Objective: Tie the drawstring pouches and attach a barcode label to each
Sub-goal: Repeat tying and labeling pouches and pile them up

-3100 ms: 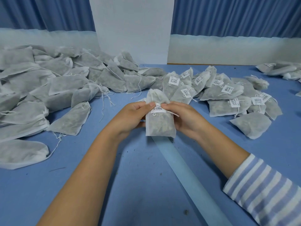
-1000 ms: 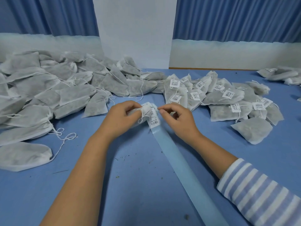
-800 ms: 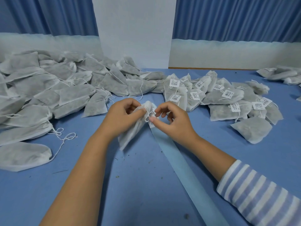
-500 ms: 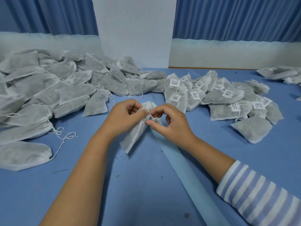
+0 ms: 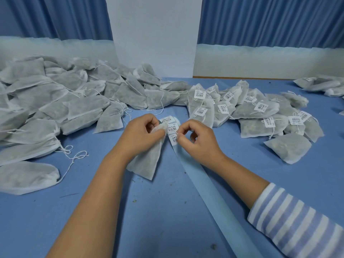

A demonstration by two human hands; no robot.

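The left hand (image 5: 141,135) grips the soft white cloth pouch (image 5: 147,162); the right hand (image 5: 200,141) pinches its thin white string (image 5: 176,134) (above a pale blue paper strip (image 5: 210,185)).

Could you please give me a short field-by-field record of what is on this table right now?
left hand: grips pouch by its neck
right hand: pinches drawstring beside the neck
label strip: on table between the hands, labels at far end
unlabelled pile: left of hands
labelled pile: right of hands
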